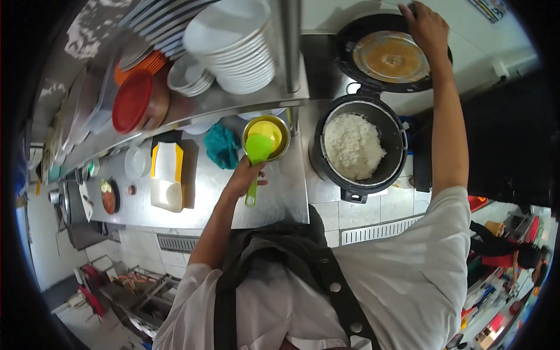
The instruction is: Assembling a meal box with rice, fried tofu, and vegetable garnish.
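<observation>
L hand [248, 175]: closed round handle of green paddle [258, 147], near edge of bench [274, 192].
R hand [429, 28]: far right, fingers closed over far rim of cooker lid [349, 51]; exact finger placement partly hidden.
Paddle: blade over metal bowl [283, 129], handle end toward near side. Looks like light, fairly stiff plastic, smooth, prob. slippery if wet; best hold = mid-handle, clear of blade.
Lid: tilted up beyond the cooker, inner face showing; prob. heavier than paddle, rigid, maybe slick from moisture. Hold at outer rim, away from inner plate.
Cooker [322, 166]: right of bench, open, round, black outer body w/ stubby near handle; likely heavy, so side handles best.
Rice [350, 146]: inside cooker, white, clumpy, heaped; looks soft, prob. sticky, crushes easily.
Lid plate [388, 55]: round, metallic, w/ tan film, texture prob. starchy.
Metal bowl: round, shiny, yellow contents; liquid or solid, can't tell.
Cloth [220, 146]: teal, crumpled, soft, just left of bowl.
Carton [168, 178]: boxy, white + yellow, further left.
Shelf [233, 104]: metal, far left, w/ smooth white bowls [236, 49], prob. breakable.
</observation>
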`<state>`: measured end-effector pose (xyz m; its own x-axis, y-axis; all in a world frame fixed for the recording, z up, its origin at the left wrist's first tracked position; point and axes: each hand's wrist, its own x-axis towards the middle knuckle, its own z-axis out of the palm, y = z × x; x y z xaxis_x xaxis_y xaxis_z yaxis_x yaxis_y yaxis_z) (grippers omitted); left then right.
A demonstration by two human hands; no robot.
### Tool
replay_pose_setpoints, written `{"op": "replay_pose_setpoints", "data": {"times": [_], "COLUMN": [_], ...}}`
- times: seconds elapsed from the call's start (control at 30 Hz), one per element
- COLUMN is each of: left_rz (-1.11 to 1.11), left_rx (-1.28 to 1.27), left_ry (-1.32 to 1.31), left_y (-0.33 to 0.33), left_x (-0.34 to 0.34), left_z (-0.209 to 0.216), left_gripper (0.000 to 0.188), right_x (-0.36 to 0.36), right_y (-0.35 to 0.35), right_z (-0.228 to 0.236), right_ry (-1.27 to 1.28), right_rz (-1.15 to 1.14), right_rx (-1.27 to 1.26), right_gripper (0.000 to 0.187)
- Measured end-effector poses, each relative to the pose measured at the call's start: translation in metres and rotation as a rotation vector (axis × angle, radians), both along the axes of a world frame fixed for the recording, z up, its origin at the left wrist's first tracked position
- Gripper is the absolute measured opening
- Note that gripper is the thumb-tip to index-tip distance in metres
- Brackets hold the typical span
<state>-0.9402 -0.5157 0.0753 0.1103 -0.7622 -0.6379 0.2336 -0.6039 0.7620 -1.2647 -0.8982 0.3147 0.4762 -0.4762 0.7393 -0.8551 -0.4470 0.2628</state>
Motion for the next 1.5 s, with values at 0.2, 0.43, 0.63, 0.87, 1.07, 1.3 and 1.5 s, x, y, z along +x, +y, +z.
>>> {"op": "replay_pose_setpoints", "data": {"times": [0.2,0.43,0.63,0.87,1.07,1.3,1.5], "left_rz": [-0.075,-0.001,0.241,0.613,0.966,0.849,0.836], "left_rx": [-0.002,-0.372,-0.584,-0.963,-1.240,-0.971,-0.743], "left_ry": [-0.307,-1.024,-0.820,-1.369,-0.965,-0.633,-0.533], "left_y": [-0.002,0.006,0.067,0.192,0.280,0.354,0.414], "left_x": [0.030,0.025,0.076,0.332,0.514,0.527,0.516], "left_z": [-0.014,-0.054,0.022,0.125,0.166,0.097,0.080], "left_gripper": [0.044,0.070,0.058,0.042,0.029,0.024,0.018], "right_x": [0.011,-0.074,-0.008,0.105,0.473,0.866,0.973], "right_y": [0.172,0.338,0.362,0.410,0.470,0.444,0.439], "right_z": [-0.070,-0.308,-0.351,-0.255,-0.037,0.110,0.118], "right_ry": [-0.453,-0.666,-1.369,-0.813,-0.805,-0.127,0.690], "right_rz": [-0.023,-0.612,-0.502,-0.426,0.715,0.894,0.509], "right_rx": [-0.065,-0.030,0.117,0.125,0.876,1.073,1.048], "right_gripper": [0.021,0.052,0.055,0.053,0.015,0.028,0.057]}}
